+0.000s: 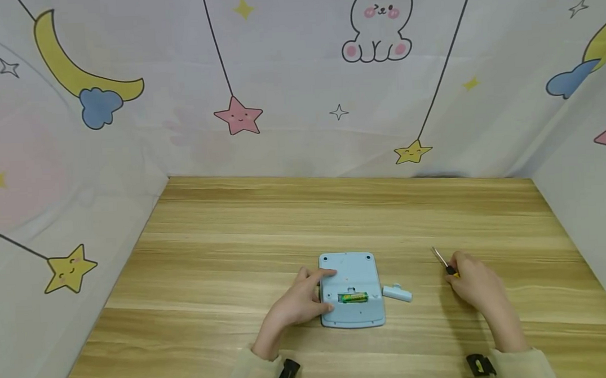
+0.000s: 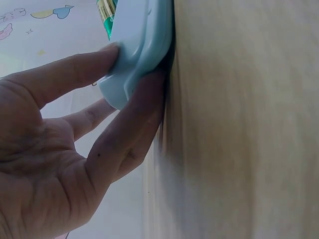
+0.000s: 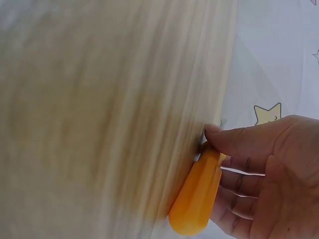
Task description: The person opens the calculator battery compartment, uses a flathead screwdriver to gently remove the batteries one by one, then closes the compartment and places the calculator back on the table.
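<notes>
A light blue calculator (image 1: 356, 316) lies face down on the wooden table, its battery compartment uncovered. One green battery (image 1: 355, 298) sits in that slot. My left hand (image 1: 298, 302) grips the calculator's left edge; in the left wrist view the thumb (image 2: 75, 74) presses on its upper side while other fingers lie against its side edge. To the right, my right hand (image 1: 475, 280) pinches a screwdriver (image 3: 197, 199) by the front of its yellow-orange handle. Its thin metal shaft (image 1: 440, 256) points away and to the left, and the handle lies close along the tabletop.
Just right of the calculator is the small light blue battery cover (image 1: 397, 293), loose on the table (image 1: 234, 231). A white cloth (image 1: 298, 71) printed with stars, moons and a rabbit hangs round the back and sides.
</notes>
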Action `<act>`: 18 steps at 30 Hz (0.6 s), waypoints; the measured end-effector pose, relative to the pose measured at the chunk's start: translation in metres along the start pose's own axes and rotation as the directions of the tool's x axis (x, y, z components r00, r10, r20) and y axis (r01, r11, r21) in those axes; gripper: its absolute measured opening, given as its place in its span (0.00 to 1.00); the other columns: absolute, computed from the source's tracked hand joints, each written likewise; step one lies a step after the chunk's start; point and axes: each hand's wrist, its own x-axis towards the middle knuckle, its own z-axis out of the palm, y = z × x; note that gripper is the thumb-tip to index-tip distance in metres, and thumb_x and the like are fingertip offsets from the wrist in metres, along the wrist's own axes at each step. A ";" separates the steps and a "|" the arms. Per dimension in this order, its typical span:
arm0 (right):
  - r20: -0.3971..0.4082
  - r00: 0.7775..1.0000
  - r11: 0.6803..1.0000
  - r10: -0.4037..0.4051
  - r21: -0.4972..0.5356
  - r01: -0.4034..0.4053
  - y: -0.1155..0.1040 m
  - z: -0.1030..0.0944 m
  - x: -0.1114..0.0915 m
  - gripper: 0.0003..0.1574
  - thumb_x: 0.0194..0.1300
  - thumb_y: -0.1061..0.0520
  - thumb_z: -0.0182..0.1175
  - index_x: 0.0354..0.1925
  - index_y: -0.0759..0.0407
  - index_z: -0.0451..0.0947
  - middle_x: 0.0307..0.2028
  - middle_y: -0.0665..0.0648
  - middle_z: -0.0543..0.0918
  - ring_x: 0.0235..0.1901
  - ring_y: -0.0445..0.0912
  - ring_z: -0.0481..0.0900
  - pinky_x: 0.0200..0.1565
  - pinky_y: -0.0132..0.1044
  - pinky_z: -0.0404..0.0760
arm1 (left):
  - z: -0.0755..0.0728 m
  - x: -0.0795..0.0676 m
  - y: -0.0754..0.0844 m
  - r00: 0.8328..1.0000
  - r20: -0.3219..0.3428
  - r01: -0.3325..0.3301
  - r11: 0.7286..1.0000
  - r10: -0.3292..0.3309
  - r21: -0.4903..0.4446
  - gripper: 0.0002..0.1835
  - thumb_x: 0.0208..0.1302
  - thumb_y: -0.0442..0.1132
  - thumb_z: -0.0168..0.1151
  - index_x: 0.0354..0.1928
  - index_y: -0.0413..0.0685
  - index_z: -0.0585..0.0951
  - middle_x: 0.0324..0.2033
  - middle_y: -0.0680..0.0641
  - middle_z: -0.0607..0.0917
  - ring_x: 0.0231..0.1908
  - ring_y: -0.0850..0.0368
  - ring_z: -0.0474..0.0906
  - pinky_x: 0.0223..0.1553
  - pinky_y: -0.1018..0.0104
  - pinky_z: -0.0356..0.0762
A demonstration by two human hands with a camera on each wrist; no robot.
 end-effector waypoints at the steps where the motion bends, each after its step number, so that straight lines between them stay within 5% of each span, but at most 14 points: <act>1: 0.000 1.000 1.000 0.002 0.001 -0.002 0.000 0.000 0.000 0.12 0.59 0.60 0.63 0.38 0.65 0.72 0.30 0.57 0.76 0.26 0.48 0.69 0.24 0.38 0.65 | 0.000 0.000 0.000 1.000 0.000 0.000 1.000 0.000 0.000 0.34 0.56 0.30 0.67 0.66 0.49 0.70 0.45 0.40 0.64 0.24 0.62 0.69 0.26 0.75 0.71; 13: -0.049 0.999 0.999 0.005 -0.048 -0.007 -0.013 -0.010 -0.011 0.21 0.58 0.57 0.65 0.45 0.67 0.72 0.40 0.67 0.79 0.29 0.54 0.76 0.24 0.42 0.70 | 0.000 0.000 0.001 1.000 -0.001 -0.006 1.000 0.006 0.006 0.34 0.56 0.30 0.67 0.66 0.49 0.70 0.45 0.40 0.64 0.24 0.61 0.68 0.25 0.75 0.70; 18: -0.134 0.989 0.998 -0.060 -0.039 0.055 -0.031 -0.013 -0.020 0.20 0.58 0.59 0.65 0.46 0.67 0.74 0.40 0.68 0.80 0.29 0.54 0.77 0.23 0.42 0.71 | 0.000 0.000 0.000 1.000 -0.001 -0.003 1.000 0.003 0.008 0.34 0.56 0.31 0.67 0.66 0.49 0.70 0.45 0.40 0.64 0.24 0.61 0.68 0.25 0.75 0.70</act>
